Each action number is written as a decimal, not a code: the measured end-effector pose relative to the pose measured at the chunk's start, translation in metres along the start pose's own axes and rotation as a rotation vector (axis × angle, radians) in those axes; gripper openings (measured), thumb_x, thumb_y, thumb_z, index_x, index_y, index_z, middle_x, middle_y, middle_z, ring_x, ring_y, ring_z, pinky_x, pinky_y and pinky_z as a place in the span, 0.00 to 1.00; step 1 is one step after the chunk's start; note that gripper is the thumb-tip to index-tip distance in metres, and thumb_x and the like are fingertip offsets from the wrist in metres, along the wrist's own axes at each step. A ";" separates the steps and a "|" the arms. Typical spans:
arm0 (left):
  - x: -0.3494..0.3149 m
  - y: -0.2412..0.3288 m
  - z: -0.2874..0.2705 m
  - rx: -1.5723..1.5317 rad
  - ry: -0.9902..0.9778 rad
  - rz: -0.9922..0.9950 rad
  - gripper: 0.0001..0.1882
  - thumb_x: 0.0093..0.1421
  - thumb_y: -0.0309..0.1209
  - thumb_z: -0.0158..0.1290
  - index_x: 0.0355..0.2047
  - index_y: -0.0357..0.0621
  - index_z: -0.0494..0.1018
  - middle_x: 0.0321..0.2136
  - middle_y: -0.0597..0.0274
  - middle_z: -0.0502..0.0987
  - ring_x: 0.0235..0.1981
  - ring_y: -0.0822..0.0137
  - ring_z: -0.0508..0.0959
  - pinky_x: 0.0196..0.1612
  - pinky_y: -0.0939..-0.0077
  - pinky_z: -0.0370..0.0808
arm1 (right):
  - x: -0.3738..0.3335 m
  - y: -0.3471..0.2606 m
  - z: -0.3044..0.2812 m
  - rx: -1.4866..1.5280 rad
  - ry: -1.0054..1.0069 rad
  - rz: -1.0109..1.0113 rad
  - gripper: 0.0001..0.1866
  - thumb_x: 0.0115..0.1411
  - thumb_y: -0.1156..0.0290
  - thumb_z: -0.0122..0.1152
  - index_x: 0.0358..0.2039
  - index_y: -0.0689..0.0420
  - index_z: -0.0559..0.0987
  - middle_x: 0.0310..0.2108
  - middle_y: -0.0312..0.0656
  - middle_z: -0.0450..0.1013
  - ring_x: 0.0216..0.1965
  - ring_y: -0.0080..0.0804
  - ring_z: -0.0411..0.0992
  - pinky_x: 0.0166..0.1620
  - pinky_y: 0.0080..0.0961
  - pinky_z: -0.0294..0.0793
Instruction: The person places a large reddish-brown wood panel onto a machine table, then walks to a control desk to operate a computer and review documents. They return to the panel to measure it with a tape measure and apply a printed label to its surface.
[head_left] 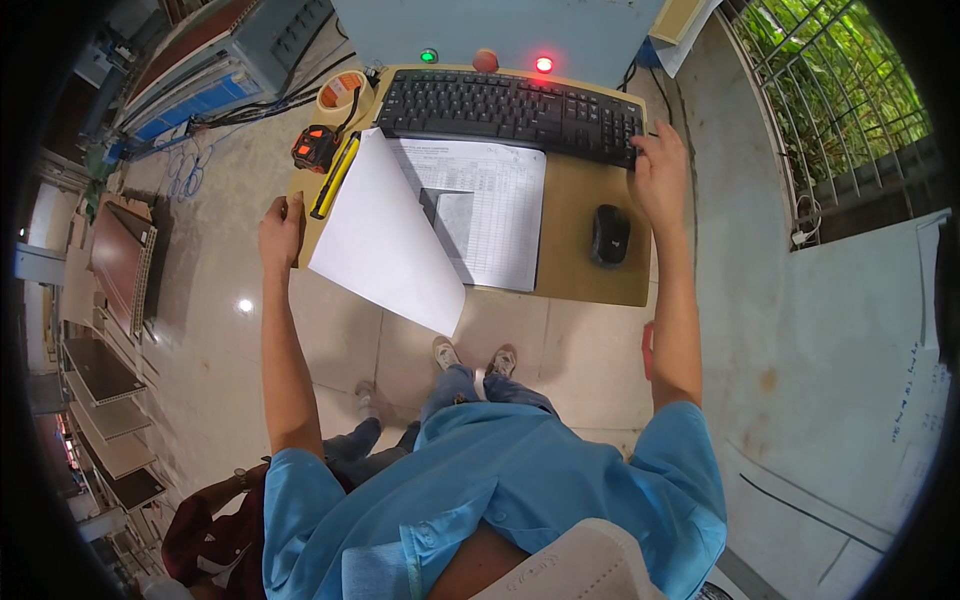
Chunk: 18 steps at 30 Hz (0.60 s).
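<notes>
My left hand is at the left edge of a tan shelf, fingers curled at the edge and partly hidden. My right hand is over the right end of a black keyboard, fingers apart, fingertips by the number keys. In front of the keyboard lie printed table sheets. A white top page is turned aside to the left and hangs over the front edge. Right of the papers sits a black mouse. Near my left hand are a yellow cutter knife and an orange-and-black tape measure.
A tape roll stands at the shelf's back left. Behind the keyboard, a blue-grey panel has a green light, a red button and a lit red light. Another person's arm is at lower left. A barred window is at right.
</notes>
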<state>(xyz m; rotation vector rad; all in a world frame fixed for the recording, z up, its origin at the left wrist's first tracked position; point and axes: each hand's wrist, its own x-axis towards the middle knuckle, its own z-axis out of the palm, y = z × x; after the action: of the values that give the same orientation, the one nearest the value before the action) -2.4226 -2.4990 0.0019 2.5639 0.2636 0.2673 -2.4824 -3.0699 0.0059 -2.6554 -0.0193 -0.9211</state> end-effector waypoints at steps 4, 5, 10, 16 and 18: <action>0.004 -0.008 0.003 0.009 -0.031 -0.019 0.30 0.66 0.56 0.47 0.38 0.36 0.77 0.29 0.38 0.79 0.33 0.41 0.79 0.37 0.54 0.73 | -0.004 0.008 -0.001 0.039 -0.041 0.006 0.18 0.57 0.78 0.50 0.45 0.60 0.81 0.61 0.57 0.67 0.65 0.57 0.60 0.67 0.46 0.59; 0.005 -0.010 0.005 0.006 0.001 -0.003 0.30 0.65 0.56 0.47 0.38 0.36 0.77 0.29 0.38 0.79 0.34 0.41 0.79 0.37 0.53 0.73 | -0.005 0.010 0.000 0.071 0.009 0.061 0.17 0.56 0.78 0.50 0.45 0.60 0.81 0.61 0.58 0.67 0.65 0.57 0.60 0.67 0.46 0.59; 0.005 -0.010 0.008 0.071 0.000 -0.016 0.27 0.65 0.54 0.47 0.42 0.39 0.76 0.33 0.37 0.80 0.39 0.38 0.80 0.41 0.49 0.75 | -0.011 0.003 -0.003 0.020 0.008 0.142 0.18 0.57 0.78 0.49 0.46 0.61 0.81 0.62 0.60 0.65 0.66 0.57 0.59 0.68 0.46 0.57; -0.004 0.009 0.000 0.060 -0.039 -0.030 0.27 0.66 0.53 0.46 0.42 0.38 0.76 0.34 0.37 0.81 0.40 0.40 0.81 0.43 0.48 0.76 | -0.031 -0.033 -0.024 0.202 0.172 0.262 0.19 0.61 0.76 0.51 0.53 0.61 0.77 0.63 0.59 0.65 0.63 0.57 0.63 0.67 0.43 0.59; -0.007 0.014 -0.002 0.105 -0.045 -0.046 0.28 0.67 0.53 0.45 0.42 0.38 0.76 0.33 0.37 0.81 0.39 0.40 0.81 0.42 0.48 0.76 | -0.047 -0.051 -0.031 0.301 0.160 0.348 0.21 0.63 0.72 0.53 0.57 0.62 0.73 0.63 0.59 0.64 0.63 0.56 0.64 0.66 0.41 0.60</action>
<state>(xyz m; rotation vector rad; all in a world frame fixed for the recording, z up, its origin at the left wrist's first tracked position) -2.4276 -2.5111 0.0103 2.6595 0.3277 0.1827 -2.5443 -3.0271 0.0159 -2.2104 0.3073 -0.9253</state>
